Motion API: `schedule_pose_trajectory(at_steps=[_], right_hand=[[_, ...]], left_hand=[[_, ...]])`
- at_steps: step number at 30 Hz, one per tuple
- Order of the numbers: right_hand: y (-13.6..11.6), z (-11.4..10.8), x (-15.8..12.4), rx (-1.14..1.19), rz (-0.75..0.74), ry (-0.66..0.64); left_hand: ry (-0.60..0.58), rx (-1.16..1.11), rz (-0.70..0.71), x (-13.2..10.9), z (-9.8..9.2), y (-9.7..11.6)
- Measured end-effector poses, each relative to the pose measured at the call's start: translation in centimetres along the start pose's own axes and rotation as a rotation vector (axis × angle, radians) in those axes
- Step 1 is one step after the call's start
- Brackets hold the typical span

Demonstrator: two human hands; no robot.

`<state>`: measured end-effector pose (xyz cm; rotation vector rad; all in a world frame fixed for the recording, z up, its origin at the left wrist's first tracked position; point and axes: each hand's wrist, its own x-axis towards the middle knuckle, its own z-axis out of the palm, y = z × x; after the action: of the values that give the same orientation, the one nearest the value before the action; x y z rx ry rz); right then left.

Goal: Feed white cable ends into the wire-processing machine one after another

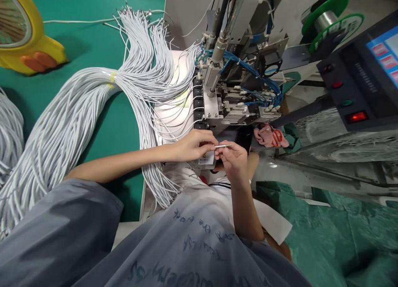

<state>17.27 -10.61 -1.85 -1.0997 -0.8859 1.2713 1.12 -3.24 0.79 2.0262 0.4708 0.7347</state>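
Observation:
My left hand (202, 145) reaches in from the left, its thumb and fingers pinched together at one end of a short visible length of thin white cable (222, 146). Curled around the other end is my right hand (234, 156), with the thumb against the fingers. The hands nearly touch, just in front of a machine (214, 100) with metal cylinders and blue air tubes. Several white cables run into the black slots on the machine's left side. A large bundle of white cables (90, 86), tied with a yellow band, lies left of my hands.
A green mat (90, 1) covers the table, with a yellow duck-shaped object (34, 47) at its far left. On the right are a control panel (351, 80), a wire spool (326, 22) and a pink cloth with red-handled scissors (273, 136). Green sheeting (342, 233) lies lower right.

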Motion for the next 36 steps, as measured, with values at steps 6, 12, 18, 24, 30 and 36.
schedule_pose_trajectory(at_steps=[6, 12, 18, 24, 30, 36], right_hand=[[-1.3, 0.2, -0.2, -0.302, -0.184, 0.074], [-2.7, -0.4, -0.1, -0.597, -0.150, 0.019], [-0.8, 0.9, -0.3, -0.459, -0.230, 0.198], [-2.4, 0.0, 0.2, -0.565, -0.175, 0.005], [-0.8, 0.8, -0.1, -0.487, -0.247, 0.154], [-0.2, 2.1, -0.7, -0.915, -0.406, 0.280]], left_hand=[[0.002, -0.014, -0.016, -0.1, 0.2, 0.0], [-0.020, 0.124, 0.012, -0.2, 0.2, -0.2], [0.066, 0.043, -0.079, -0.3, 0.6, 0.1], [-0.043, 0.150, 0.008, -0.2, -0.1, 0.0], [0.055, 0.155, -0.036, -0.4, 0.6, 0.0], [0.030, 0.660, 0.166, -0.7, 1.0, -1.3]])
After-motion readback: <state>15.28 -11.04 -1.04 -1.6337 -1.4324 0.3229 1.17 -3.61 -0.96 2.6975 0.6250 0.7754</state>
